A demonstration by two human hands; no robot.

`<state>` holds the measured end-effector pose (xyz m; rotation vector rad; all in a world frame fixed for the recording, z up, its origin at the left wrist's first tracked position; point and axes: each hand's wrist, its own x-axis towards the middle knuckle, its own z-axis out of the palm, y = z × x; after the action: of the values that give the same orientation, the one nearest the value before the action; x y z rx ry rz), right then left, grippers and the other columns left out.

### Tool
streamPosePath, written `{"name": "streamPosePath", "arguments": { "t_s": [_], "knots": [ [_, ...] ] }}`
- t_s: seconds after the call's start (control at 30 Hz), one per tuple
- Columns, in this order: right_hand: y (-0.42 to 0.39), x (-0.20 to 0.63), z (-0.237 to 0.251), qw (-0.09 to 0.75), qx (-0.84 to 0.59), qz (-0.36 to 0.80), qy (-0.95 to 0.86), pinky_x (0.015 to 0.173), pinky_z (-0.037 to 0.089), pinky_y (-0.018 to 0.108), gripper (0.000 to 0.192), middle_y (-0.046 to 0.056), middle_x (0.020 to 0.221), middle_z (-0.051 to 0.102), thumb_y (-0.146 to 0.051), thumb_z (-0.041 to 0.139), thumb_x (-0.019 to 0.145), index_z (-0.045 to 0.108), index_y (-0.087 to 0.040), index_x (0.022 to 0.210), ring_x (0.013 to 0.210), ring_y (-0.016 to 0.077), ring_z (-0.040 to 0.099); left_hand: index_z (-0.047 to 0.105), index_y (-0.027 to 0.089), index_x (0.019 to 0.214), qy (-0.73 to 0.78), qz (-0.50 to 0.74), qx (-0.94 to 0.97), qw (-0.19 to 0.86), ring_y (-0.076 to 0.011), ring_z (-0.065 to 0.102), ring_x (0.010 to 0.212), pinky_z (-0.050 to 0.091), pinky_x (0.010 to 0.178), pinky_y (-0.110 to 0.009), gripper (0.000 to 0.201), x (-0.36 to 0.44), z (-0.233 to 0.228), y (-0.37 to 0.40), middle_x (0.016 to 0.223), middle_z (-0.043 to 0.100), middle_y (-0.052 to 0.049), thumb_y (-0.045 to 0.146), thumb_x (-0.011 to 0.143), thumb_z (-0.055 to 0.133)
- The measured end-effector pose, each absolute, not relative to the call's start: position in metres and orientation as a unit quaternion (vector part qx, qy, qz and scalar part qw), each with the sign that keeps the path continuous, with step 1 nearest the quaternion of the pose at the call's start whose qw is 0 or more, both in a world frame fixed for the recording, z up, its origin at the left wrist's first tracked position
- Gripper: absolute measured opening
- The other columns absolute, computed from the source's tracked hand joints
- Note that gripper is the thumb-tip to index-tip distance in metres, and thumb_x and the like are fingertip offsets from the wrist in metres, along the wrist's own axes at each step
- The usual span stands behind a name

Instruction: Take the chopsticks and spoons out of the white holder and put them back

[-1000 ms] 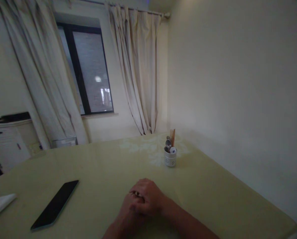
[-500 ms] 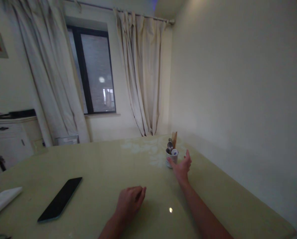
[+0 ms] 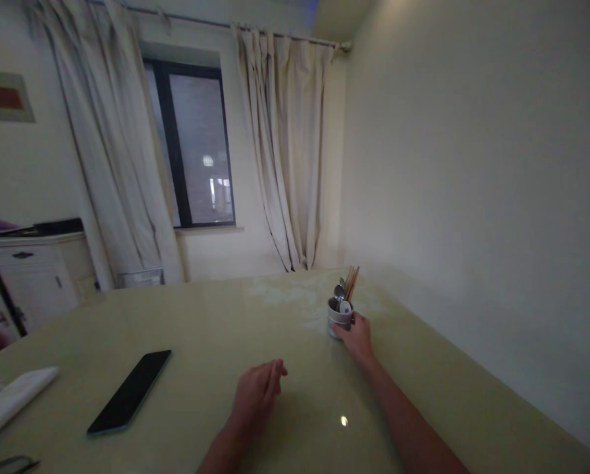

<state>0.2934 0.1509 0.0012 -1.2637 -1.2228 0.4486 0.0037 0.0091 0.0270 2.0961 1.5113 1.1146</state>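
Observation:
A light-coloured utensil holder (image 3: 339, 317) stands toward the far right of the table, tilted slightly. Spoons (image 3: 339, 291) and several wooden chopsticks (image 3: 352, 283) stick up out of it, along with a small white round-ended piece (image 3: 345, 307). My right hand (image 3: 357, 337) is wrapped round the holder's near right side, thumb across the front; the fingertips behind it are hidden. Nearer to me, my left hand (image 3: 259, 395) rests over the table with its fingers curled together, and nothing shows in it.
On the pale green, glossy table (image 3: 211, 329) a black phone-like slab (image 3: 130, 393) lies at the left. Beyond it to the left are a white packet (image 3: 16, 398) and a dark cable or glasses-like item (image 3: 8, 462). A wall (image 3: 473, 217) borders the table's right side.
My right hand, spread beside the utensil holder before, has closed round it. The holder has tipped a little and the chopsticks lean further right. My left hand's fingers have drawn closer together.

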Motion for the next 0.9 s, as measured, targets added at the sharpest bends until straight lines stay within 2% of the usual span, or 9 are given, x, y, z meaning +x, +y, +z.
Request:
{"name": "streamPosePath", "arguments": {
  "t_s": [0.07, 0.17, 0.27, 0.33, 0.43, 0.57, 0.73, 0.8, 0.9],
  "knots": [
    [0.144, 0.285, 0.004, 0.596, -0.541, 0.229, -0.547, 0.085, 0.059, 0.052, 0.054, 0.015, 0.107, 0.066, -0.040, 0.090, 0.053, 0.065, -0.018, 0.097, 0.101, 0.0376, 0.068, 0.076, 0.021, 0.101, 0.541, 0.409, 0.710, 0.192, -0.0222, 0.072, 0.072, 0.051, 0.074, -0.032, 0.064, 0.004, 0.027, 0.011, 0.073, 0.073, -0.005, 0.060, 0.106, 0.026],
    [0.127, 0.263, 0.008, 0.560, -0.506, 0.287, -0.590, 0.076, 0.062, 0.045, 0.058, 0.012, 0.107, 0.066, -0.034, 0.093, 0.052, 0.067, -0.018, 0.101, 0.098, 0.0339, 0.069, 0.062, 0.019, 0.134, 0.545, 0.453, 0.660, 0.248, -0.0266, 0.072, 0.098, 0.055, 0.084, -0.038, 0.060, 0.005, 0.022, 0.014, 0.114, 0.076, -0.013, 0.064, 0.102, 0.039],
    [0.103, 0.235, 0.016, 0.515, -0.453, 0.334, -0.647, 0.073, 0.061, 0.037, 0.068, 0.009, 0.108, 0.067, -0.032, 0.098, 0.049, 0.069, -0.018, 0.109, 0.098, 0.0299, 0.068, 0.036, 0.018, 0.157, 0.527, 0.503, 0.625, 0.282, -0.0334, 0.057, 0.137, 0.053, 0.102, -0.046, 0.086, 0.006, 0.014, 0.019, 0.156, 0.052, -0.021, 0.065, 0.090, 0.062],
    [0.085, 0.218, 0.022, 0.456, -0.389, 0.356, -0.717, 0.077, 0.059, 0.035, 0.071, 0.008, 0.114, 0.066, -0.039, 0.097, 0.058, 0.067, -0.019, 0.118, 0.101, 0.0272, 0.066, 0.021, 0.018, 0.163, 0.512, 0.530, 0.605, 0.300, -0.0372, 0.043, 0.150, 0.047, 0.113, -0.052, 0.108, 0.005, 0.011, 0.021, 0.166, 0.038, -0.023, 0.064, 0.080, 0.075],
    [0.066, 0.200, 0.028, 0.409, -0.326, 0.328, -0.787, 0.081, 0.054, 0.033, 0.059, 0.007, 0.110, 0.064, -0.041, 0.094, 0.065, 0.069, -0.018, 0.114, 0.096, 0.0235, 0.062, 0.024, 0.021, 0.162, 0.463, 0.533, 0.594, 0.385, -0.0391, 0.054, 0.142, 0.046, 0.114, -0.054, 0.118, 0.001, 0.015, 0.021, 0.161, 0.046, -0.022, 0.060, 0.070, 0.087],
    [0.064, 0.200, 0.030, 0.382, -0.289, 0.290, -0.828, 0.078, 0.051, 0.033, 0.058, 0.005, 0.103, 0.063, -0.050, 0.093, 0.065, 0.070, -0.019, 0.109, 0.088, 0.0222, 0.059, 0.060, 0.016, 0.134, 0.412, 0.477, 0.612, 0.477, -0.0370, 0.069, 0.120, 0.052, 0.106, -0.048, 0.084, -0.006, 0.028, 0.017, 0.129, 0.073, -0.018, 0.053, 0.067, 0.093],
    [0.076, 0.220, 0.040, 0.436, -0.261, 0.340, -0.791, 0.078, 0.050, 0.035, 0.082, 0.006, 0.099, 0.068, -0.088, 0.066, 0.077, 0.069, -0.020, 0.122, 0.087, 0.0237, 0.063, 0.066, 0.016, 0.125, 0.411, 0.473, 0.603, 0.493, -0.0338, 0.068, 0.116, 0.053, 0.100, -0.041, 0.075, -0.006, 0.032, 0.015, 0.125, 0.074, -0.016, 0.054, 0.067, 0.094],
    [0.075, 0.222, 0.048, 0.483, -0.277, 0.371, -0.743, 0.080, 0.050, 0.035, 0.077, 0.007, 0.097, 0.069, -0.086, 0.055, 0.087, 0.071, -0.020, 0.122, 0.088, 0.0235, 0.064, 0.066, 0.017, 0.123, 0.413, 0.460, 0.609, 0.497, -0.0313, 0.067, 0.112, 0.053, 0.097, -0.038, 0.074, -0.004, 0.032, 0.013, 0.121, 0.075, -0.014, 0.056, 0.067, 0.094],
    [0.069, 0.216, 0.058, 0.506, -0.300, 0.416, -0.693, 0.074, 0.051, 0.032, 0.062, 0.005, 0.088, 0.070, -0.076, 0.064, 0.089, 0.076, -0.018, 0.106, 0.080, 0.0212, 0.064, 0.066, 0.016, 0.123, 0.391, 0.431, 0.627, 0.518, -0.0292, 0.065, 0.108, 0.051, 0.095, -0.036, 0.078, 0.001, 0.034, 0.008, 0.117, 0.073, -0.012, 0.056, 0.062, 0.096]
  ]
}}
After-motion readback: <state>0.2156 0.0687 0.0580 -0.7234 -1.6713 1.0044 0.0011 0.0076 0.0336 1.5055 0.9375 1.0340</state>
